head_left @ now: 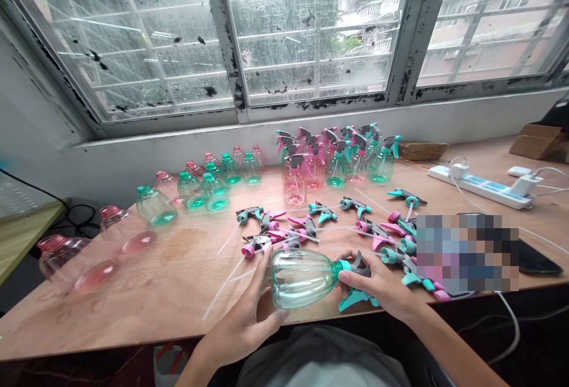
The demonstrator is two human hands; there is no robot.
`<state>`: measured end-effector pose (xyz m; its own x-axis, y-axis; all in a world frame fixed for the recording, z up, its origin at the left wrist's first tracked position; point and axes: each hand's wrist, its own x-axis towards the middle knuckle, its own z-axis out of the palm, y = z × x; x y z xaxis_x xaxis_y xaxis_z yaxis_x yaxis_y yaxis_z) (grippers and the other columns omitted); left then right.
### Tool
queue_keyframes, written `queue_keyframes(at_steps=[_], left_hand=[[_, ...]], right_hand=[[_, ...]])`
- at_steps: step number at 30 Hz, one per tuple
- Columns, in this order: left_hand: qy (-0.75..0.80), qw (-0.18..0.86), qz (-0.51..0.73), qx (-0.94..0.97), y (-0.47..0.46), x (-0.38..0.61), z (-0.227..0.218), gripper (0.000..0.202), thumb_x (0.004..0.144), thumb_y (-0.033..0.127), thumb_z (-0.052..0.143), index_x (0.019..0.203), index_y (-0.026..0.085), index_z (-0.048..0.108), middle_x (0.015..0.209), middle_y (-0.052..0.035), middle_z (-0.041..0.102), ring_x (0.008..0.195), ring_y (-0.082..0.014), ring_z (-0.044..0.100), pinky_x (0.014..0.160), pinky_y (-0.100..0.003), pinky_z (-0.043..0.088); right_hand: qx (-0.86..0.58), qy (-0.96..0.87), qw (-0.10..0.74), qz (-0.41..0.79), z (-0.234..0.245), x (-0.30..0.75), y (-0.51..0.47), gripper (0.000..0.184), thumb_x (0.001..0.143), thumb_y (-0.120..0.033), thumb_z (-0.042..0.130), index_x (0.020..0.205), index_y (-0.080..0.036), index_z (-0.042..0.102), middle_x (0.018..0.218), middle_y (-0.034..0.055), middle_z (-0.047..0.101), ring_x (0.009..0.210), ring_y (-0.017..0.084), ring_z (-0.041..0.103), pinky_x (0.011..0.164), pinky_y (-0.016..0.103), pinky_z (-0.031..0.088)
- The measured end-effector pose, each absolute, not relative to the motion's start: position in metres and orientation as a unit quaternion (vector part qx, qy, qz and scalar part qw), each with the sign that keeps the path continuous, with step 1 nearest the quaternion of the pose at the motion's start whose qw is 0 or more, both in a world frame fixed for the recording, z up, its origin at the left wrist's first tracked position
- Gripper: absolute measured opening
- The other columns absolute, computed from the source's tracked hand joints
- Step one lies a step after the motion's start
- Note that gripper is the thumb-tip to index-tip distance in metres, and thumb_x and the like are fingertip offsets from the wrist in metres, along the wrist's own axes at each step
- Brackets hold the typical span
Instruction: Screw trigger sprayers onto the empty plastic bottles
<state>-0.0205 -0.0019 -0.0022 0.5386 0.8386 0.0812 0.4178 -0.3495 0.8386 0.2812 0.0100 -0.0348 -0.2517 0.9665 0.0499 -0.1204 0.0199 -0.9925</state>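
A clear teal spray bottle lies on its side at the near edge of the wooden table. My left hand cups its base, fingers wrapped round it. My right hand is closed on the teal and grey trigger head fitted at the bottle's neck. Loose pink and teal trigger heads with thin dip tubes lie just beyond the bottle.
Open teal and pink bottles stand at the back left, finished sprayers in the back middle. More trigger heads lie to the right. A power strip, a black phone and cardboard boxes sit at the right.
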Motion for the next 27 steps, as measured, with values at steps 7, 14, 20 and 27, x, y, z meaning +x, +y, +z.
queue_keyframes(at_steps=[7,14,20,27], left_hand=[[0.409,0.418,0.27,0.765,-0.0015,-0.0197,0.0012,0.1,0.095,0.029,0.069,0.166,0.038,-0.001,0.177,-0.0009,0.004,0.161,-0.0335,0.012,0.128,-0.047,0.027],[0.397,0.45,0.274,0.751,0.0022,-0.0197,-0.0052,0.093,0.1,0.024,0.06,0.166,0.036,-0.004,0.175,-0.0068,0.02,0.16,-0.0325,0.014,0.127,-0.049,0.03],[0.408,0.443,0.27,0.751,0.0013,-0.0195,-0.0031,0.097,0.097,0.023,0.065,0.166,0.034,-0.002,0.174,-0.0071,0.024,0.161,-0.0323,0.001,0.127,-0.049,0.031],[0.43,0.43,0.253,0.752,0.0009,-0.0173,0.0009,0.102,0.098,0.028,0.064,0.165,0.031,-0.012,0.175,-0.007,0.018,0.162,-0.0288,0.004,0.129,-0.048,0.024]], right_hand=[[-0.387,-0.537,0.464,0.588,-0.0325,0.2804,0.0096,0.037,0.082,-0.05,0.084,0.095,-0.02,0.067,0.069,-0.0006,0.074,0.066,0.021,0.072,0.062,0.029,0.055],[-0.386,-0.544,0.459,0.587,-0.0364,0.2828,0.0106,0.036,0.083,-0.048,0.084,0.097,-0.019,0.068,0.07,-0.0002,0.075,0.067,0.02,0.071,0.062,0.028,0.054],[-0.369,-0.548,0.462,0.592,-0.0391,0.283,0.0114,0.03,0.088,-0.044,0.082,0.1,-0.02,0.068,0.073,-0.0006,0.076,0.068,0.019,0.072,0.062,0.026,0.054],[-0.372,-0.543,0.468,0.589,-0.0377,0.2823,0.0108,0.032,0.086,-0.044,0.083,0.099,-0.019,0.066,0.07,-0.0019,0.076,0.065,0.018,0.071,0.061,0.025,0.054]])
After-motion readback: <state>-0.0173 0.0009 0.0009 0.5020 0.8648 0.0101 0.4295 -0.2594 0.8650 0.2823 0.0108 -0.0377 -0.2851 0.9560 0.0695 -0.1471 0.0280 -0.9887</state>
